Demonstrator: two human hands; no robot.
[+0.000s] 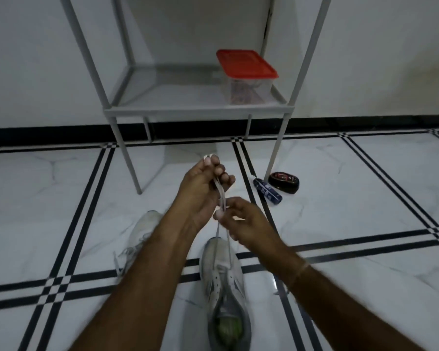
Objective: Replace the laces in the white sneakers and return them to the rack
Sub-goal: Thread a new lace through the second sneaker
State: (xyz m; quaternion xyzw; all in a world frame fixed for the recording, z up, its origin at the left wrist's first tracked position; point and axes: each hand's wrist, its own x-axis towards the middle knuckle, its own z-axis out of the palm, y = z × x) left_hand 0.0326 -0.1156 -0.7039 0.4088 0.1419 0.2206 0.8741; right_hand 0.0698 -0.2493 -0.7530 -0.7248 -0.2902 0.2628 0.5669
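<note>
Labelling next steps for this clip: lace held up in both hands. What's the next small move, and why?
Probably pull both strands taut to even them. The left hand pinches the lace high, the right hand pinches it lower, and it enters the sneaker only near the toe. Upper eyelets look empty.

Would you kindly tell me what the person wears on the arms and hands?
Both forearms are bare, with no sleeves in view, and neither the left hand nor the right hand is gloved. A thin pale band circles the right wrist.
</note>
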